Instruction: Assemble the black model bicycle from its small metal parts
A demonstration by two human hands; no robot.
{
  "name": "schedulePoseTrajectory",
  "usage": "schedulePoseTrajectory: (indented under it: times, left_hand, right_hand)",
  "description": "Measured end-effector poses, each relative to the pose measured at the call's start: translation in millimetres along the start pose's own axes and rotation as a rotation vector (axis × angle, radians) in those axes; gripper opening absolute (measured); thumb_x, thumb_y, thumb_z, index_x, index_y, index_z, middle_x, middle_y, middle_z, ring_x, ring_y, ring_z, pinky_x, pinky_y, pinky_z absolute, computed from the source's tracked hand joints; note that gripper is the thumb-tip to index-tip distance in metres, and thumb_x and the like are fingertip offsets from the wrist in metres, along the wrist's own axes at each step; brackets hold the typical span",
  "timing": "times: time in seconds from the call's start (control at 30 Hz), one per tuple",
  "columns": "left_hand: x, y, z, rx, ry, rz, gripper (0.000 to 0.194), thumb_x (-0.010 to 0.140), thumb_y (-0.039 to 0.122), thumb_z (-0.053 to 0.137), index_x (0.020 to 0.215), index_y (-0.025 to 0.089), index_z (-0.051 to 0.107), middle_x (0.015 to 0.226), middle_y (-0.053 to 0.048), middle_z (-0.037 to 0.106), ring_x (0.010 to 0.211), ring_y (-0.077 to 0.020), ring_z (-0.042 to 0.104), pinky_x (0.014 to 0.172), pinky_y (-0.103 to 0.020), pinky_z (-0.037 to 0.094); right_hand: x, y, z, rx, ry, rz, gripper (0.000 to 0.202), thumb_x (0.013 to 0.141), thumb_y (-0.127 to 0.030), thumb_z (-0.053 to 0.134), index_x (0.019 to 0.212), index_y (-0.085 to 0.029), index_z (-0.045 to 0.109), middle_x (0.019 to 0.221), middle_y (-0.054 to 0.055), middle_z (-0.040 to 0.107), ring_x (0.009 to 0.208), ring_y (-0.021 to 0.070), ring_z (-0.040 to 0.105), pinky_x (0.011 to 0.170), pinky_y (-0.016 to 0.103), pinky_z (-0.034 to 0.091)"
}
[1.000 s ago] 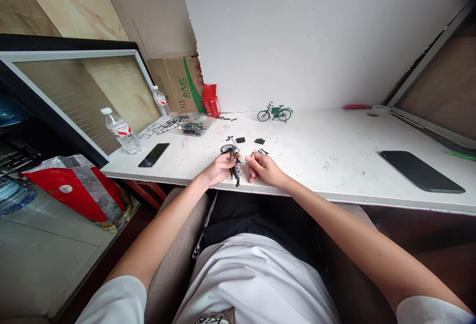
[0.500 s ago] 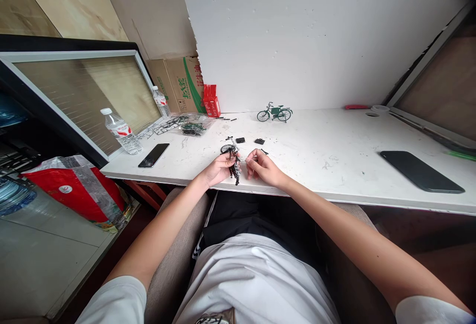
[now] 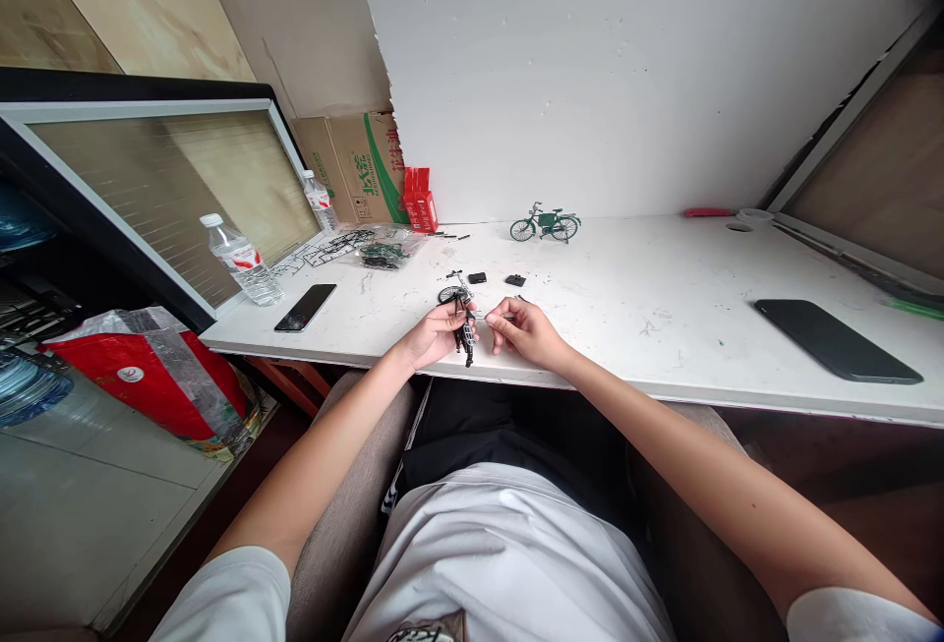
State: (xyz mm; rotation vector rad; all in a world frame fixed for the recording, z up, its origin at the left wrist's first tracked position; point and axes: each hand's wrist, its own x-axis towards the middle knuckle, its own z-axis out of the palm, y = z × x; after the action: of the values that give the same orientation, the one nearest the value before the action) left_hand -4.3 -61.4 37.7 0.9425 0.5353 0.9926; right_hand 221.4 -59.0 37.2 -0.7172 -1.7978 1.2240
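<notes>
Left hand (image 3: 434, 337) grips black model bicycle (image 3: 468, 335), right hand (image 3: 525, 332) thin rod (image 3: 480, 317).

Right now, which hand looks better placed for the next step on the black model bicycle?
Probably the right hand: it is close beside the black model bicycle, apparently pinching a thin rod that points toward it. The left hand grips the bicycle, so seems less free.

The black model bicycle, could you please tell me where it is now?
In the head view, the black model bicycle is in the left hand, near the white table's front edge, with the right hand to its right.
</notes>
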Motion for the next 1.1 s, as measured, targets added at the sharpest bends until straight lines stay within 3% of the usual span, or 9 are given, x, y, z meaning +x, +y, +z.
schedulePoseTrajectory:
  times: [0.73,1.1]
  left_hand:
    - [0.6,-0.4,3.3,0.016,0.004,0.007,0.025,0.083,0.018,0.079,0.107,0.014,0.073,0.085,-0.005,0.063,0.082,-0.018,0.061,0.085,-0.033,0.048]
    - [2.2,-0.2,4.7,-0.029,0.009,0.001,0.02,0.084,0.015,0.076,0.104,0.014,0.073,0.088,-0.006,0.066,0.083,-0.0167,0.063,0.083,-0.029,0.047]
  right_hand:
    - [-1.6,-3.5,1.2,-0.071,-0.042,0.025,0.047,0.098,-0.068,0.058,0.083,-0.025,0.049,0.056,-0.005,0.059,0.056,0.0211,0.071,0.061,0.032,0.049]
    - [-0.1,-2.2,2.7,-0.119,-0.045,0.036,0.049,0.101,-0.069,0.05,0.088,-0.023,0.06,0.056,-0.004,0.058,0.056,0.0193,0.067,0.062,0.032,0.051]
